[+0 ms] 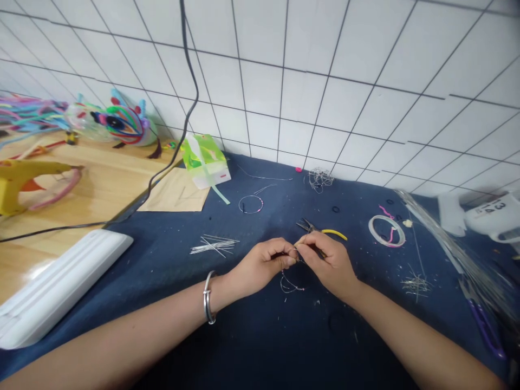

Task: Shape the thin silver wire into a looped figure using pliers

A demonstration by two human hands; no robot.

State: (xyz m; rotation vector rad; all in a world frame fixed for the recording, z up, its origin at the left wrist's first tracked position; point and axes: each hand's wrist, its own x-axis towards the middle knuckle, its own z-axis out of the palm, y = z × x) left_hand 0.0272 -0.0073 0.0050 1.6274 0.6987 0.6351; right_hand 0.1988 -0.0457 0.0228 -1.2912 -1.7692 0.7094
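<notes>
My left hand (270,260) and my right hand (327,262) meet fingertip to fingertip over the dark blue cloth, both pinching a thin wire. Below the fingers hangs a looped part of that wire (290,286), with tiny beads on it. The exact spot where the fingers grip is too small to make out. Pliers (335,234) with yellow handles lie just behind my right hand, partly covered by it. Farther back, a wire ring (251,204) with pink beads rests on the cloth. Left of my left hand is a small pile of straight wire pieces (213,245).
A tangle of wire (320,180) lies by the tiled wall. To the right are a white ring spool (387,231), wire scraps (416,284), a long wire bundle (442,238) and purple-handled pliers (485,325). A white power strip (69,287) and yellow glue gun (24,181) are left.
</notes>
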